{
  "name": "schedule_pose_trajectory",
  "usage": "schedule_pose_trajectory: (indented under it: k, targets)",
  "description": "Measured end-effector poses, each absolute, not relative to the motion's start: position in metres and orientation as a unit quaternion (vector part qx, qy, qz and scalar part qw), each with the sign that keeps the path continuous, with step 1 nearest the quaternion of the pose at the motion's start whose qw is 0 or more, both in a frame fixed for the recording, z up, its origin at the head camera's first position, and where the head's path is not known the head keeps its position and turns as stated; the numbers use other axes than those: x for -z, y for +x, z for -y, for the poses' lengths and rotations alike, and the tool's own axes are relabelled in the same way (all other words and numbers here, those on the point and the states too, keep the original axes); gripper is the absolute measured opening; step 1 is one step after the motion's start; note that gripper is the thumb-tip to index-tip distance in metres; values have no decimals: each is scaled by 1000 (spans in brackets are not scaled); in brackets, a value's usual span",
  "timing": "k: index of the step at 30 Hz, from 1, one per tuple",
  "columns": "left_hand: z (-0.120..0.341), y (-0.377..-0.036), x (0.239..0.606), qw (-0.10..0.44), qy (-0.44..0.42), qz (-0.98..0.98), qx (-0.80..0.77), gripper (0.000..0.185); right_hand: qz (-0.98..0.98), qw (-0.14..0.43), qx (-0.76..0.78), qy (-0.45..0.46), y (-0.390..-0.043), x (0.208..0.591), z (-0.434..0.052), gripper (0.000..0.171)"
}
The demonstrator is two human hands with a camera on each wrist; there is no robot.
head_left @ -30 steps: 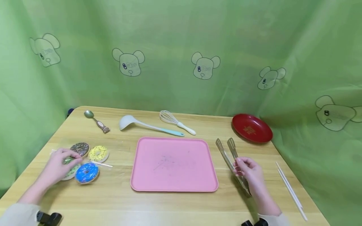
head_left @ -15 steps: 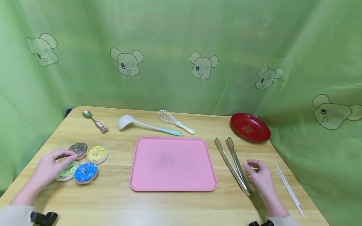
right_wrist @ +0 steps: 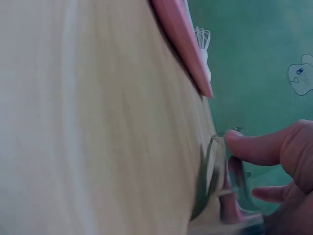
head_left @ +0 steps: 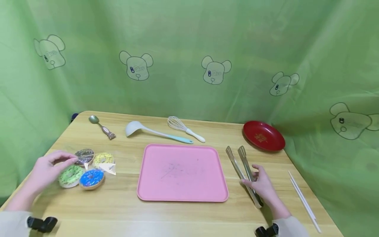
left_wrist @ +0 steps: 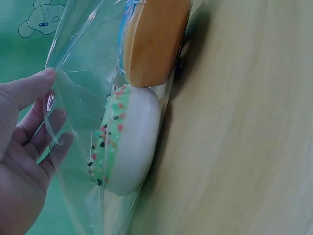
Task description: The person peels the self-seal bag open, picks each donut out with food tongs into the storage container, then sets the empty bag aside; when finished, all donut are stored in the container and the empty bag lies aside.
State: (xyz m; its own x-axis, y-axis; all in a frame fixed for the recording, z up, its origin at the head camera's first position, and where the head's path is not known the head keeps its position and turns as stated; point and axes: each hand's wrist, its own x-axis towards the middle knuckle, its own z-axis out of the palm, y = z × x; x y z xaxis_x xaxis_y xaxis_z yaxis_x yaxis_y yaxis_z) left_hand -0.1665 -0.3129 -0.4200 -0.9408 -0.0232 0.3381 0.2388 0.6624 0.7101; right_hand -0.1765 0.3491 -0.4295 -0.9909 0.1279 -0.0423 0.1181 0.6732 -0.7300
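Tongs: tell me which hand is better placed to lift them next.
Right, most likely: the right hand grips the tongs, while the left hand is across the pink tray, pinching the clear bag.

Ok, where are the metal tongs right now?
In the head view, the tongs are right of the pink tray, left of the white chopsticks, touched by the right hand.
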Motion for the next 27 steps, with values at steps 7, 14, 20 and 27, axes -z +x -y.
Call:
schedule_pose_trajectory:
  k: [7, 14, 20, 27]
  targets:
    - [314, -166, 418, 150, -58, 903, 399, 21, 930, 8, -364, -49, -181, 434, -348, 81]
    - [315, -166, 416, 147, -61, 910, 383, 20, 940, 52, -335, -46, -185, 439, -352, 71]
    - [314, -166, 413, 146, -67, 910, 381, 21, 951, 101, -292, -9, -187, 439, -356, 64]
    - [312, -166, 413, 151, -61, 913, 374, 17, 950, 118, -288, 11, -186, 436, -356, 65]
